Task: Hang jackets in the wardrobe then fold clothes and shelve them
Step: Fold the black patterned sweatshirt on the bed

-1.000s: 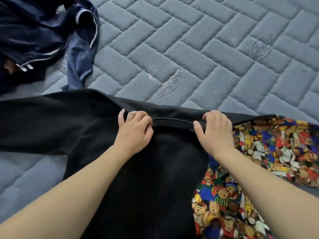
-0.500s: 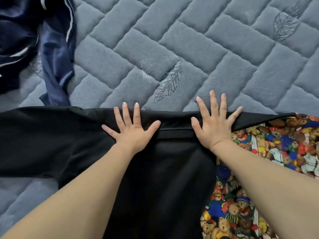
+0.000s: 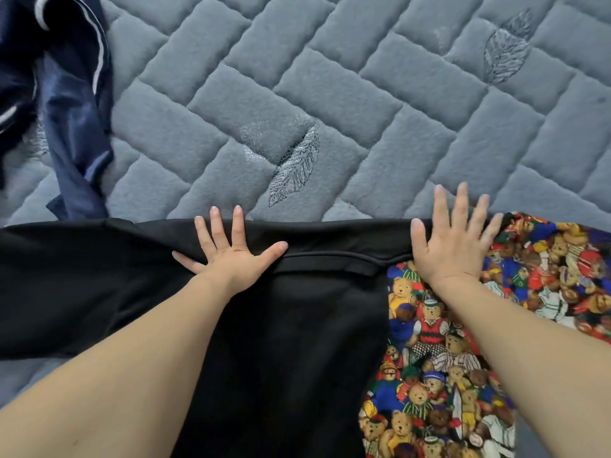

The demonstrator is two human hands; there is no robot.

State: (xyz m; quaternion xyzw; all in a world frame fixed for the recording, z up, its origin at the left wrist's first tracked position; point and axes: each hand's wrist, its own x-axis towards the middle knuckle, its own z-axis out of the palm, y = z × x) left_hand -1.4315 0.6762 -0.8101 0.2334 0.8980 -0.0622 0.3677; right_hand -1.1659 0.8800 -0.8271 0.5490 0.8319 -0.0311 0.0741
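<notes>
Left hand flat, fingers spread, pressing black fabric garment; right hand likewise spread at its edge. Garment overlaps multicoloured teddy-bear-print cloth on grey quilted bed.

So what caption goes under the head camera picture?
Both hands flat, smoothing a black garment on the grey quilt.

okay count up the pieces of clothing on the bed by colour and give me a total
Black: 1, the black garment spread flat under the left hand and right hand.
Teddy-bear print: 1, the bear-print fabric, partly under the black one.
Navy: at least 1, the navy clothing crumpled on the grey quilted bed cover.
Total: 3 visible.
</notes>
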